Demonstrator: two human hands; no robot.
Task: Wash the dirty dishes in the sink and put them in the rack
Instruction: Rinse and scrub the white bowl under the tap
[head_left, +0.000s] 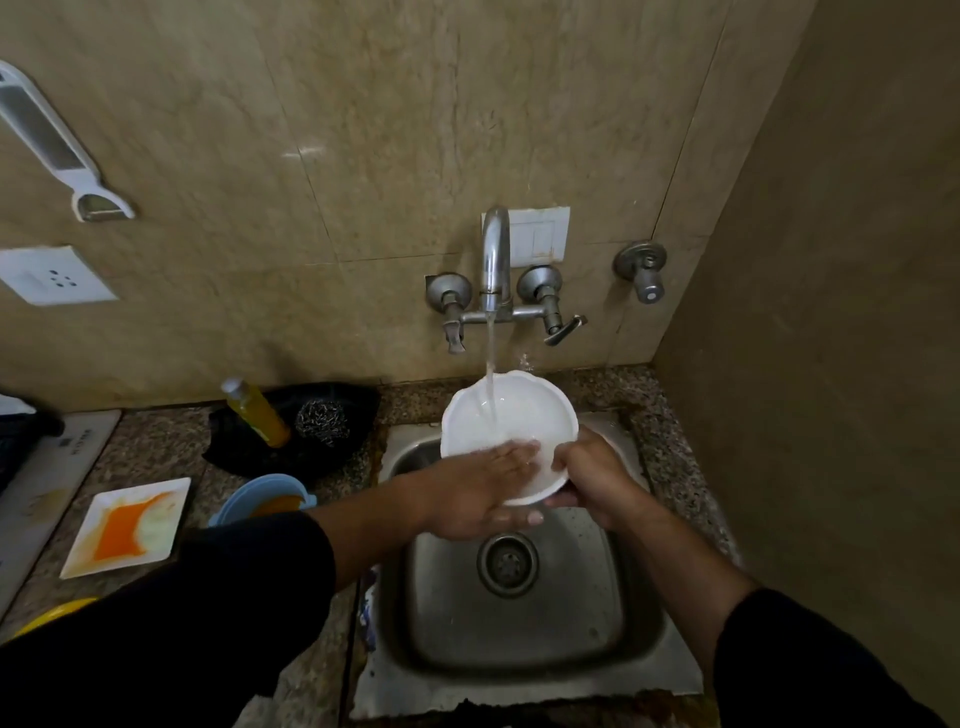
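Observation:
A white round plate (511, 410) with a scalloped rim is tilted over the steel sink (519, 623), under running water from the tap (494, 260). My right hand (592, 475) grips the plate's lower right edge. My left hand (483, 486) lies flat against the plate's wet face, fingers spread, thumb under the rim. A square white plate (130, 525) smeared with orange sauce lies on the counter at the left. A light blue bowl (265, 496) with orange residue stands beside it. No rack is in view.
A yellow soap bottle (257, 413) and a steel scrubber (322, 421) rest on a black tray behind the bowl. A yellow item (57, 613) shows at the left edge. The sink drain (508, 564) is bare. Tiled walls close in behind and at the right.

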